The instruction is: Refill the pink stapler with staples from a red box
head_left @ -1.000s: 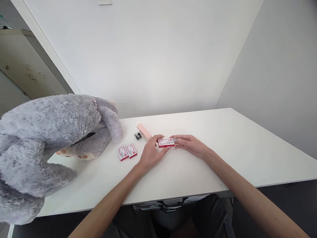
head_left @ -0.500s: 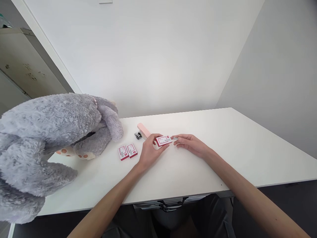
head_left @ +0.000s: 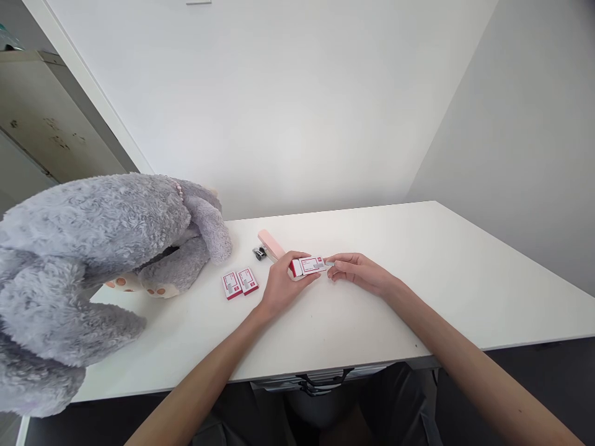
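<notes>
My left hand (head_left: 284,282) grips a small red-and-white staple box (head_left: 312,265) between thumb and fingers, just above the table. A white section shows at the box's left end, beside the printed cover. At its right end, my right hand (head_left: 356,271) pinches a small grey strip (head_left: 330,264), which looks like staples. Fingers partly cover both the strip and the box. Two similar staple boxes (head_left: 239,283) lie side by side, left of my left hand. Behind that hand lies a pink stapler (head_left: 270,243), with black binder clips (head_left: 259,253) next to it.
A large grey plush toy (head_left: 102,229) takes up the left side of the white table (head_left: 441,266). A white wall (head_left: 297,111) rises behind the table, and a grey wall (head_left: 525,148) stands to the right. Below the front edge is a black handle (head_left: 325,379).
The box's printed cover has shifted slightly right, showing more white at its left end. My right hand has moved very slightly right with the grey strip.
</notes>
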`<state>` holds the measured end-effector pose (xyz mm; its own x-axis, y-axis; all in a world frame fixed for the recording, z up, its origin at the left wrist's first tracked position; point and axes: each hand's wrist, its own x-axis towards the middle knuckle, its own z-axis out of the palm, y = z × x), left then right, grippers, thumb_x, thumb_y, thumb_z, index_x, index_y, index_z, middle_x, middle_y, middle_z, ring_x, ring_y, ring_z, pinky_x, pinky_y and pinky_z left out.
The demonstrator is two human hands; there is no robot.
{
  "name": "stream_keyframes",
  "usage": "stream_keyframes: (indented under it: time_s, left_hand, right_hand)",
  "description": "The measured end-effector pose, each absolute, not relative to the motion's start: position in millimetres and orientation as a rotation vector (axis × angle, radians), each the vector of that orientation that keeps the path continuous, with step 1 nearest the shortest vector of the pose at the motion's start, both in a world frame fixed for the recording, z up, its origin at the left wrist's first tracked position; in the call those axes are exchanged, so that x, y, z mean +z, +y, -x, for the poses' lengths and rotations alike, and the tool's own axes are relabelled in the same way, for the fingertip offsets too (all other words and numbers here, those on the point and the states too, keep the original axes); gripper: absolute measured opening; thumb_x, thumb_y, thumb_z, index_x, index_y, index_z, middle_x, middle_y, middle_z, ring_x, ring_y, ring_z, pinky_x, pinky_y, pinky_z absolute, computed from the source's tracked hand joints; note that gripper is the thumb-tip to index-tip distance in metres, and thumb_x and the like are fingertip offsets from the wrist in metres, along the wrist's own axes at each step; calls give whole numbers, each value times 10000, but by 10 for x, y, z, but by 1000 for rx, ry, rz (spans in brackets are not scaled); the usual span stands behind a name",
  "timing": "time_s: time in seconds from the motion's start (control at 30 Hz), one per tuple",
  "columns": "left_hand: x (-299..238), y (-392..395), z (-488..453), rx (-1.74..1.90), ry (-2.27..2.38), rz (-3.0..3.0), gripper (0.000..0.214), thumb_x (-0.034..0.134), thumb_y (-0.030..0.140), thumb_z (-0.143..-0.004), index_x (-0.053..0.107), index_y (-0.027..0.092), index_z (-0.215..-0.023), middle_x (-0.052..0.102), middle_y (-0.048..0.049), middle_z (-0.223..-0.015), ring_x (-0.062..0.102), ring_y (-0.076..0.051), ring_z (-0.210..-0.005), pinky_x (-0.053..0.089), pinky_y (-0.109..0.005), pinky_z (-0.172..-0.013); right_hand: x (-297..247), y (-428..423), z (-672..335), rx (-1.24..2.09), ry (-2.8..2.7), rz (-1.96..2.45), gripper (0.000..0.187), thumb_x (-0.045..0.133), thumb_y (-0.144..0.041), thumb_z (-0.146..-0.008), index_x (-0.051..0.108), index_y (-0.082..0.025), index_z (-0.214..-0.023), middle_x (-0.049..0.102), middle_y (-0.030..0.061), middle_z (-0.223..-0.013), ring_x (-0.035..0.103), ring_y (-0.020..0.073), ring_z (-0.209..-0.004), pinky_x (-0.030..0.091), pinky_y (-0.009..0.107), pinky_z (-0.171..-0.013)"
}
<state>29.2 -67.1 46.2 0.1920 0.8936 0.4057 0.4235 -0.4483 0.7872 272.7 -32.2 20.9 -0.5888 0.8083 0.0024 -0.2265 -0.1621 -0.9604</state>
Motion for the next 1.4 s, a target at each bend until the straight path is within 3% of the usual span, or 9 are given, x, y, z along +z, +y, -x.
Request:
stream_keyframes:
  time_s: [0.37, 0.57, 0.7, 0.8, 0.9, 1.03, 1.2, 1.4]
  left_hand:
    - [495, -696, -309, 1120, 1174, -1781, 432, 841, 435, -783, 694, 221, -1128, 779, -46, -1080, 728, -244, -1022, 559, -361, -908]
    - [524, -670, -310, 999, 1125, -1654, 427, 710, 512, -894, 681, 197, -1182, 755, -86, -1151, 709, -227, -1008, 566, -320, -815]
    - [552, -678, -301, 919, 1075, -1654, 434, 684, 544, -899, 693, 193, -1154, 758, -92, -1108, 710, -212, -924, 573, -325, -796]
    - [543, -694, -303, 806, 1020, -1687, 440, 676, 561, -894, 705, 198, -1142, 762, -90, -1105, 714, -236, -958, 571, -339, -802]
    - [522, -707, -314, 744, 980, -1727, 428, 662, 568, -901, 720, 210, -1127, 768, -75, -1111, 714, -244, -965, 556, -323, -763]
    - [537, -750, -338, 712, 1003, -1764, 456, 657, 594, -893, 721, 196, -1106, 776, -77, -1057, 697, -219, -846, 510, -285, -646]
    - [591, -826, -365, 639, 1042, -1847, 473, 647, 625, -881, 736, 188, -1041, 704, -23, -747, 554, -149, -581, 396, -258, -507]
    - [583, -848, -385, 687, 1062, -1912, 443, 688, 637, -835, 749, 210, -938, 652, 0, -673, 523, -148, -555, 401, -268, -501]
  right_hand:
    - [233, -333, -2727, 1835, -1409, 671, 314, 802, -445, -867, 801, -227, -1092, 748, 61, -919, 663, 201, -878, 495, 416, -915]
    - [261, -332, -2702, 1747, -1371, 798, 328, 794, -480, -857, 801, -233, -1072, 656, 16, -788, 541, 155, -728, 447, 349, -745]
    - [246, -319, -2700, 1643, -1347, 913, 374, 803, -514, -828, 785, -243, -1085, 596, -4, -758, 480, 151, -685, 423, 353, -727]
    - [260, -335, -2691, 1532, -1395, 973, 340, 791, -522, -834, 776, -276, -1068, 626, 0, -838, 506, 156, -728, 442, 368, -795]
    - [297, -372, -2663, 1492, -1540, 940, 280, 774, -514, -848, 782, -294, -1021, 674, 34, -1102, 594, 200, -902, 475, 393, -879]
    - [312, -402, -2626, 1537, -1660, 854, 268, 784, -500, -838, 797, -299, -1016, 596, 51, -1356, 650, 236, -998, 529, 415, -871]
    - [287, -408, -2612, 1544, -1709, 820, 253, 817, -460, -817, 794, -296, -1007, 570, 54, -1397, 663, 207, -926, 554, 400, -816]
    - [289, -431, -2602, 1534, -1730, 827, 210, 821, -433, -820, 792, -289, -970, 580, 55, -1385, 653, 188, -871, 541, 387, -780]
